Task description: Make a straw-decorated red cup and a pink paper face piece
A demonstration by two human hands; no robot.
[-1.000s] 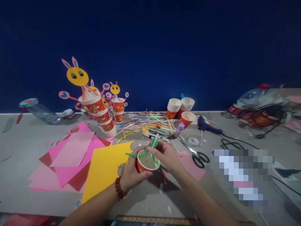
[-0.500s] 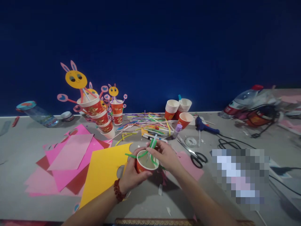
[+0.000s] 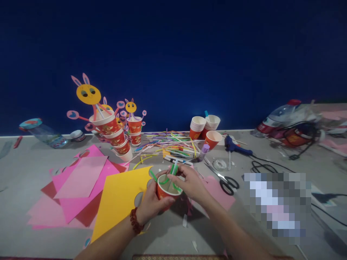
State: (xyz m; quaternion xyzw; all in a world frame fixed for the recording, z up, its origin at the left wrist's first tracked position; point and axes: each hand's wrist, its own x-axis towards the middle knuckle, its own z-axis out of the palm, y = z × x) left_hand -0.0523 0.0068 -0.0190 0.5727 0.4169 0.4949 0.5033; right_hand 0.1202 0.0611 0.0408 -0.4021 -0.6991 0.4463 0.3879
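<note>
- One round red paper cup, white-rimmed, left hand wrapped snugly round it
- Right hand pinching a slim pale stick, thin green strand alongside

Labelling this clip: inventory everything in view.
held cup: 1, red, centre
stick: 1, pale, held cup
strips: several, green, held cup
bunny cups: several, red, left
large sheet: 1, yellow, left
loose sheets: several, mostly pink, left
stick pile: many, mixed, centre
spare cups: several, red, back
tube: 1, purple-capped, centre
glue gun: 1, blue, right
scissors: 1, black, right
roll: 1, whitish, right
jar: 1, white, left
bottles: 2, clear, far sides
cords: several, black, right
pixelated patch: 1, right
table: 1, grey, below
wall: 1, blue, back
left hand: 1, held cup
right hand: 1, at stick
</note>
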